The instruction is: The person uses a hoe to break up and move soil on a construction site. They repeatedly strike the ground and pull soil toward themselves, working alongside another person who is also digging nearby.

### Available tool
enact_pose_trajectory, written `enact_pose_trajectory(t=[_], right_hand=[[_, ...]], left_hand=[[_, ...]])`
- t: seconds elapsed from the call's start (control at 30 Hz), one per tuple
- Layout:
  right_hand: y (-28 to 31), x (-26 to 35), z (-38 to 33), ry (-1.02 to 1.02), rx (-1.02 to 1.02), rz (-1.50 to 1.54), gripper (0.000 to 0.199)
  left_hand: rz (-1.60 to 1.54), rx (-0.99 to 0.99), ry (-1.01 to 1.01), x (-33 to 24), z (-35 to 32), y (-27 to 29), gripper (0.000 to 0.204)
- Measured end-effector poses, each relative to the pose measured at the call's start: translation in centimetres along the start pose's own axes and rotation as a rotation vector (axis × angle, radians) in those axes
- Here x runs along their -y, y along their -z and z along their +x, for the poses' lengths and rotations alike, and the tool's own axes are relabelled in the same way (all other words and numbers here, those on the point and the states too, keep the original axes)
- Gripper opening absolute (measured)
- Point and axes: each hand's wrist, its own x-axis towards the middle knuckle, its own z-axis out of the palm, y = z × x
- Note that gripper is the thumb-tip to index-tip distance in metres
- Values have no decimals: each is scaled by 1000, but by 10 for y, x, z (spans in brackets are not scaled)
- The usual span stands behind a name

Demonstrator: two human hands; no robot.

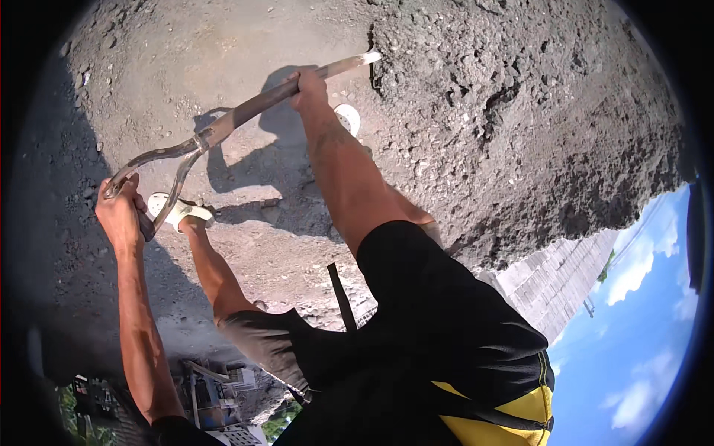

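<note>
The shovel (223, 128) is judged stiff, fairly heavy; best held where gripped: handle (154, 155), near left, by left hand (122, 210); shaft (262, 102), far right, by right hand (309, 89).

At the pile (550, 141)'s left edge, the shovel (256, 108) shows its blade (372, 73) only as a thin dark line, face hidden. The right hand (309, 88) covers some shaft; the forearm (338, 163) hides part of one shoe (348, 119). Lower-left clutter (216, 394) is too small to tell.
</note>
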Motion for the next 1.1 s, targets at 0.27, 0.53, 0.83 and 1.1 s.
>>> enact_pose_trajectory(t=[0.27,0.53,0.83,1.1], right_hand=[[49,-38,5,-72,-102,-168,2],[75,-95,-68,19,-224,-219,11],[38,-389,-349,237,-170,-1290,46],[-3,-484,-539,263,587,-1679,57]], left_hand=[[55,-197,-144,147,-5,-13,14],[-429,-104,235,242,-76,81,14],[-738,-387,723,462,-276,303,17],[-1299,165,1476,506,-506,318,18]])
